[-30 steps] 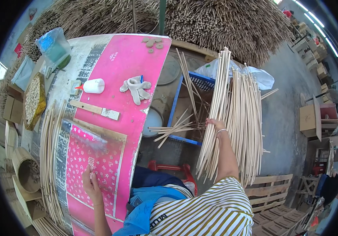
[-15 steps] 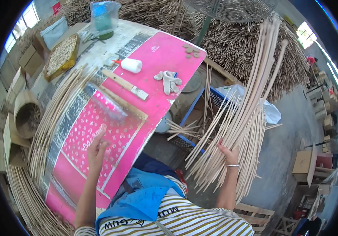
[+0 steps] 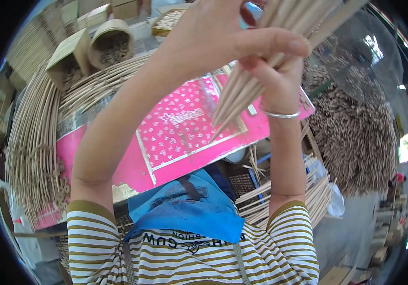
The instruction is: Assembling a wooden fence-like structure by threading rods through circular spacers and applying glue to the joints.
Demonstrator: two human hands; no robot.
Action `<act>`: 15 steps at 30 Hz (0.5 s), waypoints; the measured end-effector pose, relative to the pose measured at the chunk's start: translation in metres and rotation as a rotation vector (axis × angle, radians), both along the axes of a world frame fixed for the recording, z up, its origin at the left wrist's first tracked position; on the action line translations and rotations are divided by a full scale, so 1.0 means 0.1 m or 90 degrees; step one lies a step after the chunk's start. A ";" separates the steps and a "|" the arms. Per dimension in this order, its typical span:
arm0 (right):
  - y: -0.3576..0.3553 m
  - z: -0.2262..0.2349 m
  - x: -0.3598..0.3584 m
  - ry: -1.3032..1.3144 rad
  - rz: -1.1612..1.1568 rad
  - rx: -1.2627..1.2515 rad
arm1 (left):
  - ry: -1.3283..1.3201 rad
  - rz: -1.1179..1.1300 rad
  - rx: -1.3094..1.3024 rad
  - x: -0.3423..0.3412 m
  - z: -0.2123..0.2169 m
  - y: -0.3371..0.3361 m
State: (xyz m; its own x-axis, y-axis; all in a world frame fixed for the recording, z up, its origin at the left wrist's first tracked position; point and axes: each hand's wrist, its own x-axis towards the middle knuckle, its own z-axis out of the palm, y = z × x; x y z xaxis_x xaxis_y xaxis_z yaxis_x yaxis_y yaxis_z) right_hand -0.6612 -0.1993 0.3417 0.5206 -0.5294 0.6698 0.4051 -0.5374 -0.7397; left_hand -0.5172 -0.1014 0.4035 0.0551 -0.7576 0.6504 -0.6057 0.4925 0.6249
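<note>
A bundle of thin, pale wooden sticks (image 3: 237, 92) is raised close in front of me, tilted, with its lower ends over the pink table. My right hand (image 3: 282, 83), with a silver bangle at the wrist, is wrapped round the bundle. Just above it, my left hand (image 3: 218, 40) lays its thumb across the same sticks; its other fingers are partly hidden. The upper ends of the sticks run out of the top of the view.
Below the bundle is the pink patterned tabletop (image 3: 175, 128). Long sticks with small knobs (image 3: 35, 156) lie along its left side, near a round wooden container (image 3: 111, 45). More loose sticks (image 3: 318, 199) rest over a dark crate at right. A big stick pile (image 3: 351, 137) stands behind, near a fan guard.
My right hand has lifted a bundle of sticks from the right up in front of me. My left hand has left the tabletop and come to the bundle. The view has turned.
</note>
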 end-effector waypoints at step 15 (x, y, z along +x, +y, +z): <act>0.63 -1.85 1.16 0.029 0.030 0.279 | -0.024 0.313 0.018 0.47 -1.32 0.09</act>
State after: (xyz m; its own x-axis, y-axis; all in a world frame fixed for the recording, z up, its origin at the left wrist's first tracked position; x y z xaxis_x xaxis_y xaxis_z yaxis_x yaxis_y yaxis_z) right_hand -0.5456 -0.1359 0.1564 0.5745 -0.7336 0.3630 0.3828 -0.1512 -0.9114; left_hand -0.4706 -0.0921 0.2715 0.3868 -0.6651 0.6387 -0.7849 0.1260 0.6066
